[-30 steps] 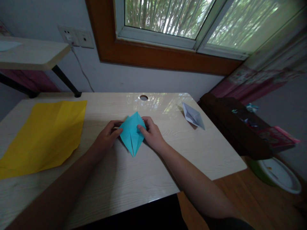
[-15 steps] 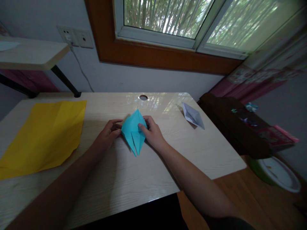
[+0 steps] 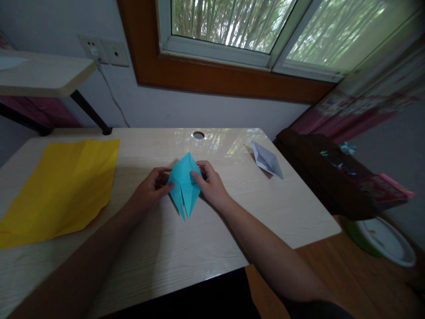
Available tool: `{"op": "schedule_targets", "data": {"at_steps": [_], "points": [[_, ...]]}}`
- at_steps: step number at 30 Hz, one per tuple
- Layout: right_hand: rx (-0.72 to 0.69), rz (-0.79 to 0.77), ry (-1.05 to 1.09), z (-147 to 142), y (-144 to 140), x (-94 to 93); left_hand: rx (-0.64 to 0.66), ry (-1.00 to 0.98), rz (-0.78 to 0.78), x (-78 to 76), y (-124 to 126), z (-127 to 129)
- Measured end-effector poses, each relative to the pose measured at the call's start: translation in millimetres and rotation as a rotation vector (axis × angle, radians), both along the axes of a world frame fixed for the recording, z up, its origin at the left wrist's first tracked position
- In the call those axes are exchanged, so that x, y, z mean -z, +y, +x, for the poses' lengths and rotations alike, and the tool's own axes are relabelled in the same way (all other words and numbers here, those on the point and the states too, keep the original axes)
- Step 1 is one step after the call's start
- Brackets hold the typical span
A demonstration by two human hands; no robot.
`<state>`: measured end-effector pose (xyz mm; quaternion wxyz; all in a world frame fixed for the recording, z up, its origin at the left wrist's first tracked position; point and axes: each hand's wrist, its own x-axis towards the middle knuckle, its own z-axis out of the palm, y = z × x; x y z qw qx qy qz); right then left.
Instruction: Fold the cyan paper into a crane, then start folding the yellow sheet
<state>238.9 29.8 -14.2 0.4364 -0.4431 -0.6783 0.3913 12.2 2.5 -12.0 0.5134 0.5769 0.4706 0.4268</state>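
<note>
A turquoise folded paper (image 3: 184,179) is held just above the desk between my two hands, its two split points toward me and one point away. My right hand (image 3: 210,180) grips its right edge, thumb on the front face and fingers behind. At the left edge, my left hand (image 3: 155,185) has its thumb on the paper, with the fingers curled behind; their tips are partly hidden.
A large yellow paper sheet (image 3: 66,186) lies on the desk (image 3: 279,208) at left. A white folded paper boat (image 3: 267,160) sits near the right edge. A raised shelf (image 3: 49,75) stands at back left, and a round cable hole (image 3: 198,135) is at the back.
My left thumb has moved onto the paper's left edge. The paper has turned slightly, its split points swinging a little left. My right hand has kept its hold.
</note>
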Motion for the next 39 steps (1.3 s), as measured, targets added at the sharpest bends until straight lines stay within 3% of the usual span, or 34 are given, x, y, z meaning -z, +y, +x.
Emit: {"op": "schedule_targets", "data": {"at_steps": [10, 20, 33, 39], "points": [[0.028, 0.022, 0.118, -2, -4, -10.2, -0.061, 0.040, 0.005, -5.4, -1, 0], [-0.026, -0.064, 0.321, -3, 3, -3.3, -0.157, 0.012, 0.024, -4.5, -2, 0], [-0.061, 0.128, 0.052, 0, 4, -5.6, -0.195, -0.061, 0.047, -5.4, -2, 1], [-0.139, -0.060, 0.176, -4, 1, -7.5, -0.199, -0.082, 0.048, -4.4, -2, 2]]}}
